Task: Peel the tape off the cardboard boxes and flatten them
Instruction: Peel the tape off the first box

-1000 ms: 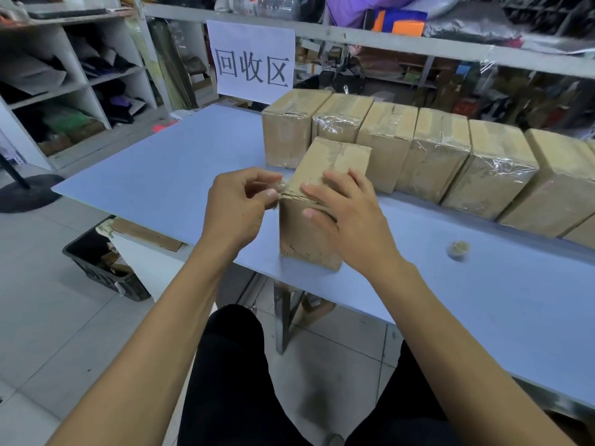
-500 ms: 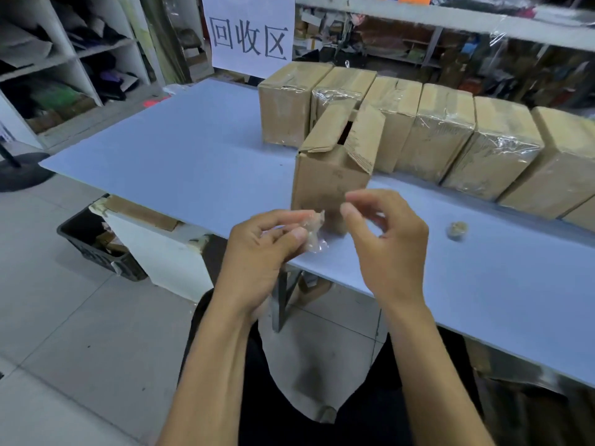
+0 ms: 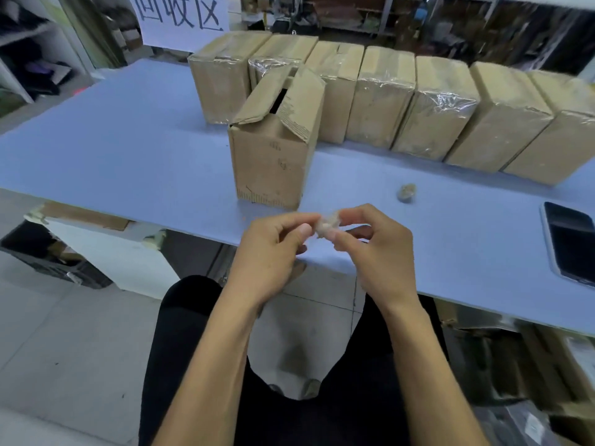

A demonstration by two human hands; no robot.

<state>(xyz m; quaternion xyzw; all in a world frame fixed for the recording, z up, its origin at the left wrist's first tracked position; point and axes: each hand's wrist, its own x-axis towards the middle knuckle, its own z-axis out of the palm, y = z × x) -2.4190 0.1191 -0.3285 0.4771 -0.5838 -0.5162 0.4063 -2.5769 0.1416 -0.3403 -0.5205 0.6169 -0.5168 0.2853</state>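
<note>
Crumpled clear tape (image 3: 326, 224) is pinched between curled fingers of the left hand (image 3: 269, 252) and right hand (image 3: 376, 252); beyond them, an opened cardboard box (image 3: 273, 156) is seen on the worktop (image 3: 128, 149).

Bare forearms, sleeveless to the frame edge, black trousers (image 3: 193, 349)

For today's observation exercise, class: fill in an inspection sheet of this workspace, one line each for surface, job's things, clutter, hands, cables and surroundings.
Surface: blue table, flat.
Job's things: open box upright near the front edge, top flaps up; taped boxes in a row behind it; tape wad pinched between both hands.
Clutter: small tape ball and phone on the table.
Hands: left hand and right hand both grip the wad.
Cables: nothing seen.
Surroundings: paper sign, shelves, black crate on the floor.
</note>
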